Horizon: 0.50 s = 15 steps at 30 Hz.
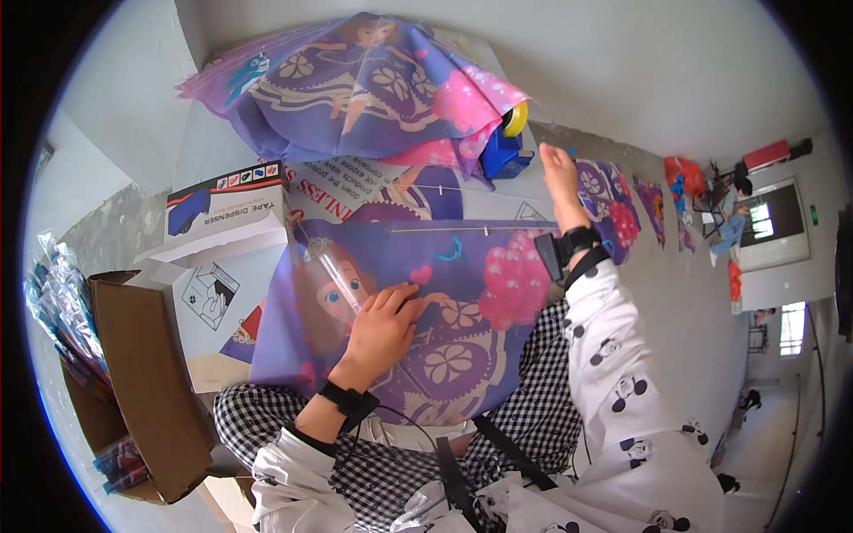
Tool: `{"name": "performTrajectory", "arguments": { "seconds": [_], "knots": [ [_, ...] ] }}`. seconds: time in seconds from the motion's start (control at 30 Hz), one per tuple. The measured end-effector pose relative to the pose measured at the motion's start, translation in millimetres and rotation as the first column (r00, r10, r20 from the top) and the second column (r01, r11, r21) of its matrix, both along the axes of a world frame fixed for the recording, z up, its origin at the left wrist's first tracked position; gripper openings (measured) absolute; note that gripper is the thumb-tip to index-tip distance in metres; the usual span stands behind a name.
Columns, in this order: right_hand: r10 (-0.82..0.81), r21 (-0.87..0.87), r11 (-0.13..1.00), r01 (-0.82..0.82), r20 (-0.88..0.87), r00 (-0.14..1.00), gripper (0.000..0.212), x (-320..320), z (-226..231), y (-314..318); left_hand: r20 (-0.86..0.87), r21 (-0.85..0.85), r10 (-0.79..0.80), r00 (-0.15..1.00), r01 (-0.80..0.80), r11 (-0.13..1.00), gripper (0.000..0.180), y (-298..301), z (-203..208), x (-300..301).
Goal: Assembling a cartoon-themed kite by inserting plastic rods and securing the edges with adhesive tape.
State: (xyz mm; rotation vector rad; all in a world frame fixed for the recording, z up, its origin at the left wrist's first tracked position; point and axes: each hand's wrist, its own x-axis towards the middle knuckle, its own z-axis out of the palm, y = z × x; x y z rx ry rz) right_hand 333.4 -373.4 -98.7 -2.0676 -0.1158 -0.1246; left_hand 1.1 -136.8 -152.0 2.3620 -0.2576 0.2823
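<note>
A purple kite (498, 355) printed with a doll-like figure, pink flowers and a pink heart lies spread over my lap and the board's near edge. My left hand (382, 329) rests on it, open, palm down with slightly bent fingers. A clear shiny strip (339, 277) runs across the print beside its fingertips. My right hand (562, 182) is raised beyond the kite's right edge, just right of a blue tape dispenser (506, 158) with a yellow-cored roll. Its fingers are pressed together; whatever they hold, if anything, is too faint to make out.
More printed kites (355, 98) lie stacked at the back. An opened tape dispenser box (227, 209) stands at left on the printed board (209, 355). A brown carton (147, 373) with plastic-wrapped packs (67, 302) is farther left. Other kites (613, 200) and a person (730, 226) are at right.
</note>
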Motion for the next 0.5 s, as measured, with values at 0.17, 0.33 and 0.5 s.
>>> {"name": "performTrajectory", "arguments": {
  "seconds": [0.17, 0.33, 0.5],
  "knots": [
    [-0.004, -0.140, 0.989, -0.048, -0.352, 0.936, 0.034, 38, 17, 14, 0.004, -0.004, -0.002, 1.000, 0.002, 1.000, 0.039, 0, -2, 1],
    [0.052, 0.217, 0.971, 0.102, -0.604, 0.795, 0.029, 52, 15, 16, -0.004, -0.009, -0.010, 1.000, 0.010, 1.000, 0.039, 1, -4, 0],
    [0.149, 0.396, 0.910, 0.123, -0.588, 0.795, 0.035, 48, 18, 14, 0.009, -0.012, -0.009, 1.000, 0.009, 1.000, 0.040, 2, -2, 2]
  ]
}}
